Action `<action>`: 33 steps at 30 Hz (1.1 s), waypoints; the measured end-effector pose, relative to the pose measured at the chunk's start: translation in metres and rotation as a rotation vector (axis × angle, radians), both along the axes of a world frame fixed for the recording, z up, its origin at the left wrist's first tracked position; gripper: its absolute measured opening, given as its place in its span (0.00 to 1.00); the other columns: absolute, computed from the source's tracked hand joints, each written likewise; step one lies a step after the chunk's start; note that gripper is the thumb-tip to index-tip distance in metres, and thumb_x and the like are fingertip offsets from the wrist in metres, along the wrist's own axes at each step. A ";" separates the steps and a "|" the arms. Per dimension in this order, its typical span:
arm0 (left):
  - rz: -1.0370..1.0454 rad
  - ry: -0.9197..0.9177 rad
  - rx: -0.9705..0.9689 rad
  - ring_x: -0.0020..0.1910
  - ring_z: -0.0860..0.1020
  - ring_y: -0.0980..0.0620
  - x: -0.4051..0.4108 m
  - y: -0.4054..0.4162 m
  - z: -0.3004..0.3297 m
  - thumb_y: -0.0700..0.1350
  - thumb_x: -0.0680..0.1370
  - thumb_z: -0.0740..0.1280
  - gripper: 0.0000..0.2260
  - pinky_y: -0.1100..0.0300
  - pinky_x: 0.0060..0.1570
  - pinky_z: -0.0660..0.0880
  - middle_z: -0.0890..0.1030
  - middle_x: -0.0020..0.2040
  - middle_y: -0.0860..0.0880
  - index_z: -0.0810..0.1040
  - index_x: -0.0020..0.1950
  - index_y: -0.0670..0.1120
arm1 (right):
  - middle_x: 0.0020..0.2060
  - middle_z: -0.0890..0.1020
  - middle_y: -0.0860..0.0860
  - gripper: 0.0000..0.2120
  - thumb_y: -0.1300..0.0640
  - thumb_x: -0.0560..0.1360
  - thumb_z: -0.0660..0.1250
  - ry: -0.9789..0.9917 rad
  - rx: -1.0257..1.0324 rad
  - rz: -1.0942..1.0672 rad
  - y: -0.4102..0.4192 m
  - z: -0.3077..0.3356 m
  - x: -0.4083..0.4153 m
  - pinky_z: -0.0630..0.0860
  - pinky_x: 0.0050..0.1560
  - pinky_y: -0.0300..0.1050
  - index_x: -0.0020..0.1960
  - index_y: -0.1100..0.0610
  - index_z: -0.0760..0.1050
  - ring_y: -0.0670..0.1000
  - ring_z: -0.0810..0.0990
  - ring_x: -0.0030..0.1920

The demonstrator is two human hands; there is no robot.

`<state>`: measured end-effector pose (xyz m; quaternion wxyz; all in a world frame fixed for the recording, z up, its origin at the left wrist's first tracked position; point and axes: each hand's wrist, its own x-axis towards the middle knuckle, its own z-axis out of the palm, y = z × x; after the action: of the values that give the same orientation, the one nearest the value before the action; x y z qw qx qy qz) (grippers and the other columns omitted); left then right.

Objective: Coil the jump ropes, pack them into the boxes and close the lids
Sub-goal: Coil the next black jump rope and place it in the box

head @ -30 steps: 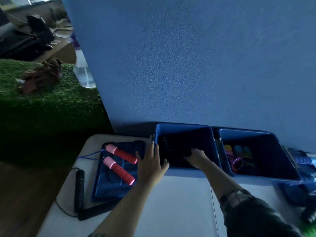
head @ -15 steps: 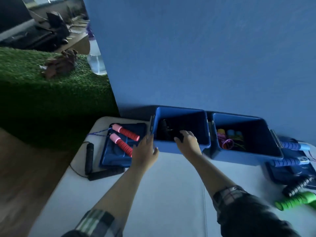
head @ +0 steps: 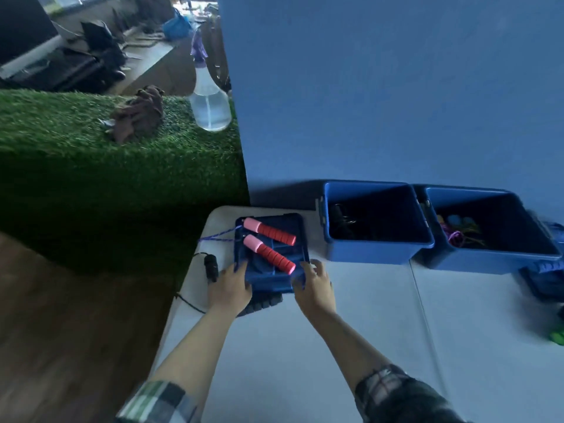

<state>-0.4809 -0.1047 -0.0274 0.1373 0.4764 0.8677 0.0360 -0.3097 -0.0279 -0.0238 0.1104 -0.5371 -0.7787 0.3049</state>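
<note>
Blue lid: the lid [head: 271, 270] lies flat at the left corner of the table [head: 366, 346], with the two red handles [head: 270, 244] of a jump rope resting on top of it.
Left hand: the left hand [head: 229, 290] holds the near left edge of the lid, fingers bent over its rim.
Right hand: the right hand [head: 314, 288] holds the near right edge, fingers curled on the rim; how firm this grip is I cannot say, the picture is blurred there.
Key relation: the lid sits between the two hands, and the open box [head: 377, 250] it probably belongs to stands to its right, nearer to the right hand.
Long axis: the red handles point from far left to near right, across the lid, so they may roll if it is tilted.
Under the lid: black handles [head: 262, 302] of another rope lie partly below its near edge.
Second box: a further box [head: 491, 261] stands at the right, colourful ropes inside.
Judgement: the handles should come off before the lid goes to the box.
</note>
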 end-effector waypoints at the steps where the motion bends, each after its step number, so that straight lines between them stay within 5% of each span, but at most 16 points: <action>1: -0.015 0.007 -0.051 0.68 0.67 0.46 -0.012 -0.006 -0.003 0.48 0.80 0.59 0.24 0.46 0.60 0.70 0.66 0.72 0.49 0.59 0.76 0.52 | 0.68 0.65 0.53 0.21 0.53 0.76 0.62 -0.024 -0.021 0.021 -0.008 -0.005 -0.011 0.66 0.65 0.51 0.68 0.55 0.66 0.56 0.67 0.65; 5: -0.078 -0.042 -0.193 0.72 0.62 0.45 -0.049 -0.026 -0.015 0.44 0.79 0.59 0.24 0.39 0.65 0.64 0.59 0.76 0.49 0.60 0.75 0.56 | 0.72 0.61 0.49 0.26 0.50 0.75 0.64 -0.127 -0.085 0.095 -0.035 -0.024 -0.045 0.64 0.68 0.52 0.72 0.51 0.63 0.55 0.63 0.68; 10: -0.247 0.023 -0.259 0.67 0.65 0.44 -0.070 -0.031 -0.025 0.43 0.76 0.63 0.18 0.47 0.57 0.70 0.61 0.74 0.51 0.72 0.66 0.51 | 0.74 0.56 0.49 0.26 0.53 0.76 0.62 -0.268 -0.050 0.232 -0.052 -0.038 -0.064 0.62 0.69 0.51 0.72 0.46 0.61 0.54 0.58 0.71; 17: -0.312 0.022 -0.201 0.57 0.70 0.43 -0.090 -0.045 -0.039 0.32 0.74 0.61 0.17 0.51 0.45 0.74 0.63 0.70 0.48 0.75 0.60 0.47 | 0.66 0.69 0.49 0.25 0.65 0.75 0.60 -0.276 0.096 0.237 -0.062 -0.052 -0.071 0.63 0.64 0.48 0.68 0.48 0.68 0.53 0.63 0.68; 20: -0.287 0.017 -0.191 0.56 0.73 0.42 -0.094 -0.049 -0.039 0.34 0.76 0.60 0.17 0.51 0.51 0.75 0.68 0.65 0.44 0.73 0.62 0.48 | 0.64 0.70 0.48 0.24 0.67 0.75 0.60 -0.260 0.110 0.238 -0.065 -0.057 -0.068 0.64 0.61 0.48 0.67 0.48 0.70 0.53 0.64 0.66; 27: -0.410 0.196 -0.216 0.59 0.70 0.45 -0.086 -0.049 -0.031 0.44 0.79 0.62 0.14 0.46 0.55 0.65 0.72 0.57 0.51 0.74 0.62 0.57 | 0.58 0.75 0.49 0.20 0.65 0.75 0.62 -0.171 0.145 0.317 -0.071 -0.058 -0.054 0.64 0.60 0.47 0.64 0.50 0.73 0.53 0.68 0.62; 33: -0.439 -0.027 -0.142 0.55 0.76 0.44 -0.055 -0.044 -0.033 0.51 0.78 0.62 0.13 0.50 0.51 0.74 0.75 0.54 0.49 0.74 0.62 0.54 | 0.49 0.80 0.51 0.19 0.71 0.67 0.67 -0.108 0.197 0.337 -0.081 -0.056 -0.040 0.71 0.51 0.53 0.53 0.54 0.80 0.58 0.76 0.54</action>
<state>-0.5359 -0.1486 -0.0607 0.1865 0.6422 0.7418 -0.0497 -0.3494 -0.1086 -0.0801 0.0681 -0.4014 -0.8884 0.2120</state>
